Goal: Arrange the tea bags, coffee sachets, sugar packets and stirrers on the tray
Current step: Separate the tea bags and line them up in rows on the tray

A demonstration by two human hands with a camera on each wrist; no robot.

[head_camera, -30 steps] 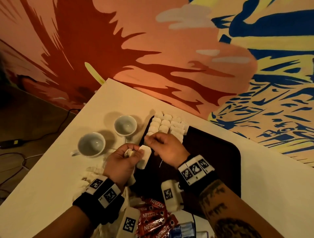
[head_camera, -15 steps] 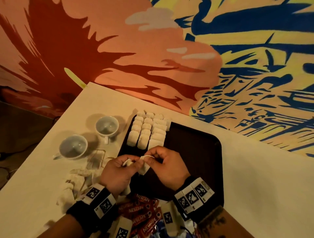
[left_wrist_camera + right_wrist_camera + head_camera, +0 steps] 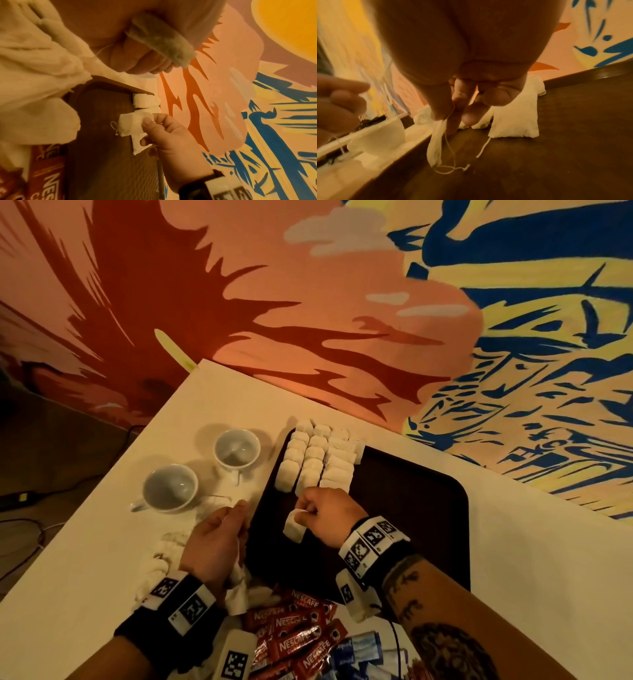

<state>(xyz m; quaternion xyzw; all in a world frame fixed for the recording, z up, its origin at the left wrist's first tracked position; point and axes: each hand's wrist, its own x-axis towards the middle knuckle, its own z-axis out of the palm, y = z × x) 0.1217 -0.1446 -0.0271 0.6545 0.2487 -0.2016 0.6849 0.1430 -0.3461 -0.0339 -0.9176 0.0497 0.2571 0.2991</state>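
I pinch a tea bag [image 3: 295, 525] by its top in my right hand [image 3: 327, 513] so it hangs over the dark tray [image 3: 411, 508] below the filled rows [image 3: 317, 462], my left hand [image 3: 215, 537] curled round another (ready next), on a pale table [image 3: 513, 559] under a painted wall [image 3: 308, 302].

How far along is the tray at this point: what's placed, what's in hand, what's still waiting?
Done: rows of tea bags fill the tray's far left corner. In hand: the right hand pinches another tea bag over the tray; the left hand holds one more. Left: loose bags on the table, coffee sachets and blue packets near the front edge. No stirrers can be made out.
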